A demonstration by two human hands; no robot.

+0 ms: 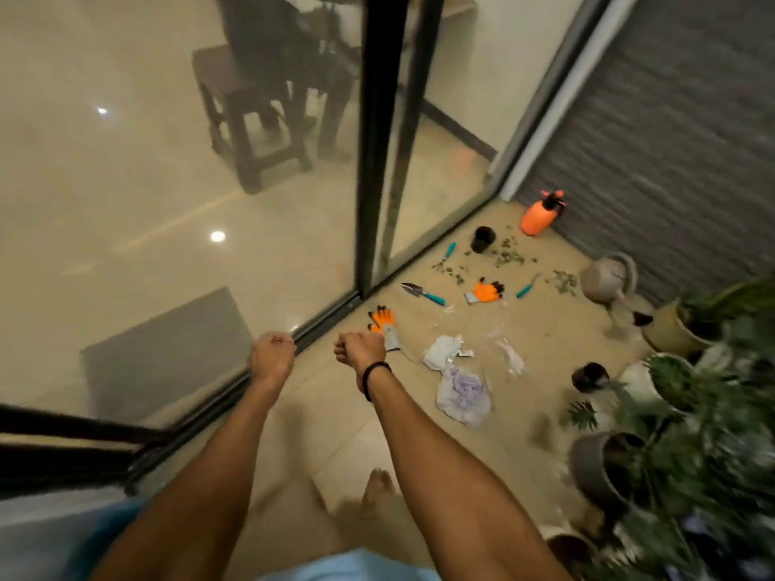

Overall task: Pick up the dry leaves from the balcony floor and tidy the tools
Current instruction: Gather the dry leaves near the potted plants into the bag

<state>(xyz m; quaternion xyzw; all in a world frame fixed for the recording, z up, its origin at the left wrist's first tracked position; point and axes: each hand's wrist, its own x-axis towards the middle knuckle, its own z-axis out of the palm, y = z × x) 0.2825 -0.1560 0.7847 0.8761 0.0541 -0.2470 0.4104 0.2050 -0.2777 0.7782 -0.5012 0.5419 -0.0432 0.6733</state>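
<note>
2 fists, L hand (271, 354), R hand (360, 350), by track (318, 327).

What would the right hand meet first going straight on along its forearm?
Likely the near orange glove, on the floor just past the knuckles of the right hand; beyond it the line reaches the glass door's bottom track. The hand's height is unclear, so it might clear the glove.

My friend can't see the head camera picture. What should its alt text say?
A person's bare arms reach over a beige balcony floor, left grip and right grip curled into empty fists. Ahead lie scattered dry green-brown leaves, teal-handled metal hand tools, two orange-and-grey fabric gloves and an orange plastic spray bottle.
</note>
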